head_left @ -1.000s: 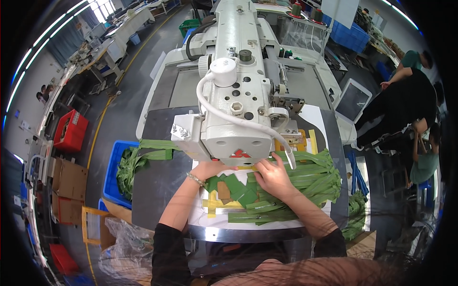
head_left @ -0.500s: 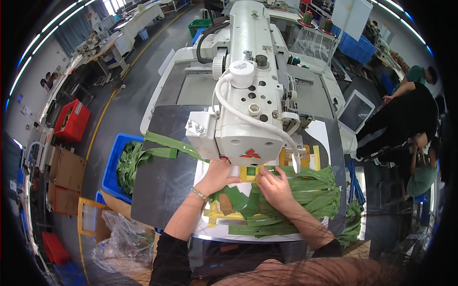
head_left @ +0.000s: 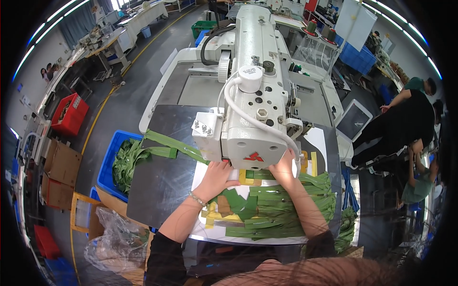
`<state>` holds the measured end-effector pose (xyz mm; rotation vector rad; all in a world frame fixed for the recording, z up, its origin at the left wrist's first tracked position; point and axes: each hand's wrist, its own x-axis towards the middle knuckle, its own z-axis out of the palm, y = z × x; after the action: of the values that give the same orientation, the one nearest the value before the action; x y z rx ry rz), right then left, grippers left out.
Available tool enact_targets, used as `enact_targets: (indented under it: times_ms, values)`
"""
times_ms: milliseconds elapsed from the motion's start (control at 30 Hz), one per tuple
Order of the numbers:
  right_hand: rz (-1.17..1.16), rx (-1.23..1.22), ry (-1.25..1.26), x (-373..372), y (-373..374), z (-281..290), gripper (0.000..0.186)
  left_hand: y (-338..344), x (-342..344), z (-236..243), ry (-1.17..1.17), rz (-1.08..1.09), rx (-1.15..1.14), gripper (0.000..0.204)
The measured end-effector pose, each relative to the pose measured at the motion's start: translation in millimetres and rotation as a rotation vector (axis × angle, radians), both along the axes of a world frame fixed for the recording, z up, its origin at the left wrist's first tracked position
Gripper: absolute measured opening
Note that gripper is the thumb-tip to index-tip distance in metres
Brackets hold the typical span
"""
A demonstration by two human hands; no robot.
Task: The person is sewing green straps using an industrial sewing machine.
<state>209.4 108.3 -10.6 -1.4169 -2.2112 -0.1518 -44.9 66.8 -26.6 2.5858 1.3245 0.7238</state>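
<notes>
Right hand [head_left: 285,174] moved toward machine head [head_left: 257,136]; left hand [head_left: 214,180] stayed; cannot tell either grip.

Dark tabletop [head_left: 155,186], white sheet [head_left: 210,233] on it, green strips [head_left: 272,196] atop

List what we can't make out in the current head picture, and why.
All in the head view:
- Right hand: fingertips hidden behind the sewing machine.
- Needle: hidden by the same machine.
- Blue bin: bottom covered by green strips.
- Screen: details too small.
</notes>
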Motion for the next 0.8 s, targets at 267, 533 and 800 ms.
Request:
enact_targets:
  times_ms: [267,533,800]
  values:
    - [0.087,-0.187,-0.002,2.5,-18.9,12.2,0.035,-6.4,-5.0,7.7,0.059,0.027,-0.108,0.059]
    - [0.149,-0.429,-0.073,-10.4,-44.1,21.2,0.029,-8.3,-3.2,13.0,0.137,0.056,-0.083,0.049]
    - [0.313,-0.82,0.984,-7.0,-39.9,16.3,0.033,-7.2,-0.8,14.3,-0.086,-0.104,-0.087,0.028]
